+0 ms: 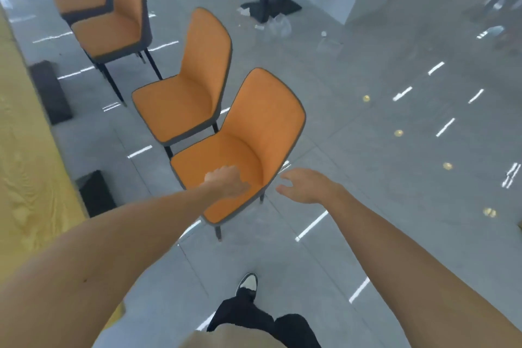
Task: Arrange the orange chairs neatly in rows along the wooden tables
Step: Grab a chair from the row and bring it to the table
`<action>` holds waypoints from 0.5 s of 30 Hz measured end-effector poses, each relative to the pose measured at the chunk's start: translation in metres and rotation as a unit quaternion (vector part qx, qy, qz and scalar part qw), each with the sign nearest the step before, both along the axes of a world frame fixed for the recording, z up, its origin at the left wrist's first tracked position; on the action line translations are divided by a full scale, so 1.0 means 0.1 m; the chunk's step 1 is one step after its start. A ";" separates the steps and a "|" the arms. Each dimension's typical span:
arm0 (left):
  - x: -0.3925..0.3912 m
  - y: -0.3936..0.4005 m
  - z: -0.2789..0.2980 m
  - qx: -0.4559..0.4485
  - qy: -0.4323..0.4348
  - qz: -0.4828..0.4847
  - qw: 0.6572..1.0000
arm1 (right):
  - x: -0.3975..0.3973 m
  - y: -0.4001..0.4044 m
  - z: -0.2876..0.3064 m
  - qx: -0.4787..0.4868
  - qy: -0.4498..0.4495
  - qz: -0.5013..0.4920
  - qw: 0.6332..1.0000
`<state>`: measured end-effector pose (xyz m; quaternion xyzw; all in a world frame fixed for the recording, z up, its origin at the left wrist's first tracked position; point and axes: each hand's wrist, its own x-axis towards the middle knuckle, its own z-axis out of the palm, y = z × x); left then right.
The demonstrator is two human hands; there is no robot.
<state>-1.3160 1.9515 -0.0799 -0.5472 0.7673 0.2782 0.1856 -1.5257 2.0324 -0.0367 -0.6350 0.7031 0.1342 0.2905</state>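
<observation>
the nearest orange chair (240,147) is set last in a row of four beside the wooden worktop (25,150). the left grip (226,181) is curled above its seat, contact unclear; the right grip (308,185) is spread open, empty, just right of the chair.

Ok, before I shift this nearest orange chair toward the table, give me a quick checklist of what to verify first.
1. Left hand on the nearest chair: over the seat, contact cannot tell.
2. Right hand grip on the chair: not ok, open and beside the chair's edge.
3. Floor between chair and wooden table: ok, bare tiles, though a dark table base stands under the edge.
4. Gap to the next chair: not ok, nearly touching.
5. Alignment with the row: not ok, nearest chair sits further from the table.
6. Foot clear of the chair's legs: ok.
</observation>
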 end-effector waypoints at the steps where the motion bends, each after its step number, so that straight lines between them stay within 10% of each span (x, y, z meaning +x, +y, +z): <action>1: -0.14 -0.15 0.04 0.000 -0.004 0.009 1.000 | -0.17 -0.22 0.00 -0.001 -0.001 0.010 1.000; 15: -1.59 -1.45 0.35 -0.045 0.035 0.301 0.952 | -1.58 -2.97 -0.01 -0.033 -0.006 0.312 0.950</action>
